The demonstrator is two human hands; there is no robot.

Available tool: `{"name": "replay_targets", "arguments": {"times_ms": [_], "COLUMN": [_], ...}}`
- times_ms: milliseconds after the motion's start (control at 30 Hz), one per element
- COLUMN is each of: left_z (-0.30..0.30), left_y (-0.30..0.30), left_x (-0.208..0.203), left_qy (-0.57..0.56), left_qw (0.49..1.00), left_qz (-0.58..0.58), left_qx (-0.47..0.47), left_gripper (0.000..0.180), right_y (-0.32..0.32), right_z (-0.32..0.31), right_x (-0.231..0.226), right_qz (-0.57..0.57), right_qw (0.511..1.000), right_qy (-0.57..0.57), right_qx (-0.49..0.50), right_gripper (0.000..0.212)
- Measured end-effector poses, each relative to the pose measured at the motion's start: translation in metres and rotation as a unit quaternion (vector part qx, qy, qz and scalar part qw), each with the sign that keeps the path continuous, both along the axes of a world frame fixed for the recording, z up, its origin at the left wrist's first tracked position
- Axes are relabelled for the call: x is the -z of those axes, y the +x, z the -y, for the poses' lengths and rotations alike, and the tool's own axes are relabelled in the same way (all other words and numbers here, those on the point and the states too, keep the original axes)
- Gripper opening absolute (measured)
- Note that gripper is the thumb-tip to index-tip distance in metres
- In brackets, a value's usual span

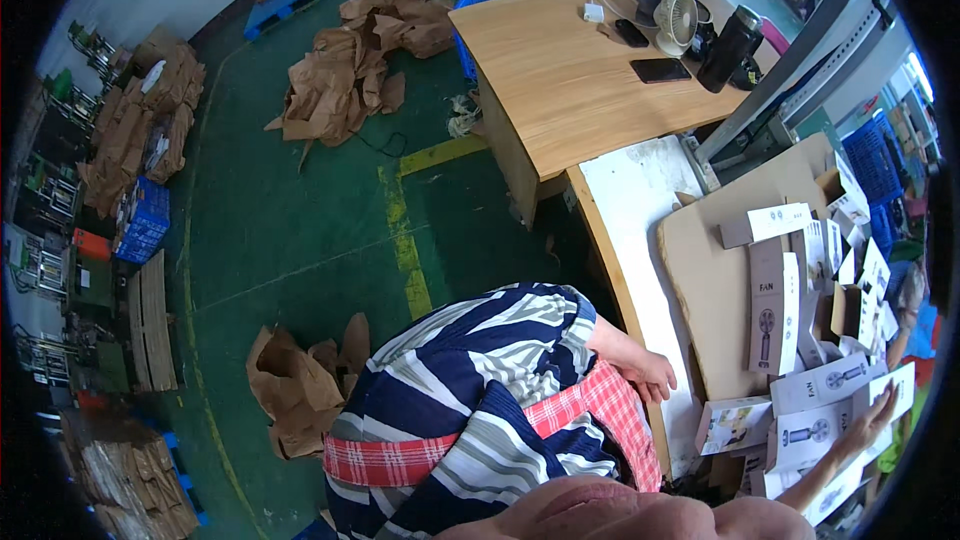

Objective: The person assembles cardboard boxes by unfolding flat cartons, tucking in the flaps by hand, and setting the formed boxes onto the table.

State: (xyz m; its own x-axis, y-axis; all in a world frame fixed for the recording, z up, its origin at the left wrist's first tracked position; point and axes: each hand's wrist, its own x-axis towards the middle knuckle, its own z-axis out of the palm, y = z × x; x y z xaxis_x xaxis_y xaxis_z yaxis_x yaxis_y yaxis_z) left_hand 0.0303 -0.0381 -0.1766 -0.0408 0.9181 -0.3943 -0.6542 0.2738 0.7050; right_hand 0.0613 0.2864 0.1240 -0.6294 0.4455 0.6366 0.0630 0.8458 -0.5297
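My left hand (650, 374) is over the edge of the white tabletop (640, 185), its fingers loosely bent and apart, holding nothing. Farther right, my right hand (868, 426) reaches across a heap of white cartons printed with pictures of a handheld fan. Its fingers are stretched out against a white carton (900, 386) and do not close round it. Close by lie another fan carton (822, 383) and a carton with a coloured picture (735, 425). A long carton (773, 310) lies on the brown cardboard sheet (710, 250).
Beyond stands a wooden desk (560, 70) with a small fan (676, 22), a phone (660, 71) and a black bottle (729, 48). A metal post (790, 55) rises beside it. Crumpled brown paper (330, 80) lies on the green floor. Another person's arm (908, 305) shows far right.
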Motion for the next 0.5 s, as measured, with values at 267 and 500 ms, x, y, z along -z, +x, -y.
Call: {"name": "replay_targets", "arguments": {"times_ms": [267,500], "left_z": [-0.004,-0.008], "left_y": [0.004,0.008], "left_x": [0.003,0.011], "left_qy": [0.016,0.041], "left_qw": [1.000,0.995], "left_qz": [0.011,-0.068], "left_qx": [0.015,0.066], "left_gripper": [0.048,0.043], "right_y": [-0.007,-0.009], "right_z": [0.087,0.156], "right_x": [0.021,0.004], "right_qz": [0.039,0.054], "right_qw": [0.983,0.965], "right_qy": [0.091,0.156], "right_qx": [-0.156,-0.202], "right_gripper": [0.033,0.032]}}
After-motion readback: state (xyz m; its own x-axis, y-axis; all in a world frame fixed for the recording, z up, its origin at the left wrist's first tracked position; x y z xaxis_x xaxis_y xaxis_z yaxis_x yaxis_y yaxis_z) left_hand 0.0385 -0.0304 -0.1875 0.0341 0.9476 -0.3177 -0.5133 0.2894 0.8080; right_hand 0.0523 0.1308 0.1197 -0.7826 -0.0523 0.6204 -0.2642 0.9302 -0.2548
